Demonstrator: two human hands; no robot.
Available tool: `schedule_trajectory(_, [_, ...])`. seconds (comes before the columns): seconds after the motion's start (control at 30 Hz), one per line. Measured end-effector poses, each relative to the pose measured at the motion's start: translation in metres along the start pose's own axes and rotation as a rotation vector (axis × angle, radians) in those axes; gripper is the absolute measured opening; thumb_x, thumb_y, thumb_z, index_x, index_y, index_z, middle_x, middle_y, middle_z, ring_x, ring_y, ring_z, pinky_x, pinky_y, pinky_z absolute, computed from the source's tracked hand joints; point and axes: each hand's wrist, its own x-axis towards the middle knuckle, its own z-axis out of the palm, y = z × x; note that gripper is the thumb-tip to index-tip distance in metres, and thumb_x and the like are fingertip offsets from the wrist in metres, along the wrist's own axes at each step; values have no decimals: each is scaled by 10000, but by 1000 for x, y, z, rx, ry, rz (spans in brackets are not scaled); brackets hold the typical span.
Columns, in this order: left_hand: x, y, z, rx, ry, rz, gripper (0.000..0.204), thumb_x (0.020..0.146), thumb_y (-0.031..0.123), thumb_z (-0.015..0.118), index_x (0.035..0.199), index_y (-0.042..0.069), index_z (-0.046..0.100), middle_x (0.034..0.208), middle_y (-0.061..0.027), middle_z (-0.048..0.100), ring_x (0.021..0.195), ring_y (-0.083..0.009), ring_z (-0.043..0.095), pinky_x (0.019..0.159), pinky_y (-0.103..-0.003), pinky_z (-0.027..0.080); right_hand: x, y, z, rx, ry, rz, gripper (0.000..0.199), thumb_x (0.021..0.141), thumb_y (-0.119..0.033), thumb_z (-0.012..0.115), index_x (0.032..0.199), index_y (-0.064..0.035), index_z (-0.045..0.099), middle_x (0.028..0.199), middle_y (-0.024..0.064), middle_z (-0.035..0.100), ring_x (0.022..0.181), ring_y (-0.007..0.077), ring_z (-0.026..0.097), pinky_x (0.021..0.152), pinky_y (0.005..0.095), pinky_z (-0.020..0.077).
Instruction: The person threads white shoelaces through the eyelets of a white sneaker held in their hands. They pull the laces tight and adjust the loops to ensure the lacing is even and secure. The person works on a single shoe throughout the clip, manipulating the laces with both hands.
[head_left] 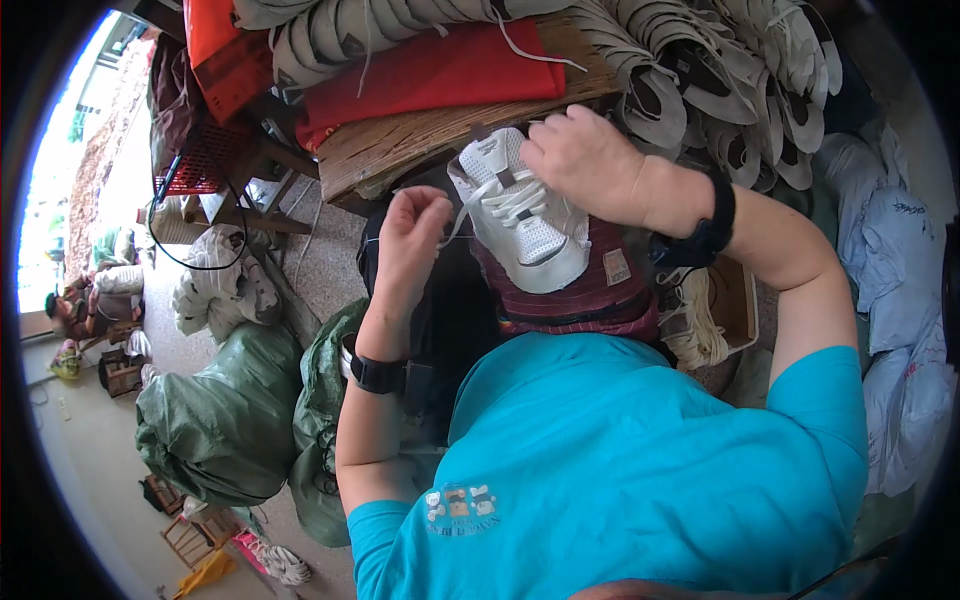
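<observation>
Turquoise shirt [640, 440], white shoe [530, 235] on maroon cloth [575, 305], left hand [412, 225] pinching lace [461, 218], right hand [590, 160] grip unclear

A bright turquoise T-shirt [640, 440] with short sleeves fills the lower middle of the frame, its cloth loosely creased. Toward the lower left of the shirt sits a small print [460, 502] of three little figures, the middle one brownish, with a line of dark lettering. Below the bare left hand [410, 230] is a black wristband [378, 375]; near the bare right hand [592, 160], at upper right, is a wide black strap [722, 205] with a bulky dark piece.
</observation>
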Motion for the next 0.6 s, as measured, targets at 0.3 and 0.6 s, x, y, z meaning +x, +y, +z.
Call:
schedule_trajectory(0.3, [6, -12, 13, -394, 75, 142, 329, 923, -64, 436, 1222, -30, 568, 1098, -119, 642, 842, -116, 549, 783, -236, 429, 19, 57, -13, 445, -390, -89, 221, 779, -89, 743, 957, -58, 616, 994, 75, 600, 984, 291, 614, 838, 411, 515])
schedule_trajectory(0.6, [-4, -3, 26, -588, 198, 17, 241, 994, 7, 552, 1224, -61, 580, 1125, -143, 661, 1029, -180, 643, 898, -281, 513, 12, 65, 3, 819, -397, 143, 228, 878, -264, 672, 885, -37, 685, 949, 84, 526, 864, 266, 581, 769, 389, 473])
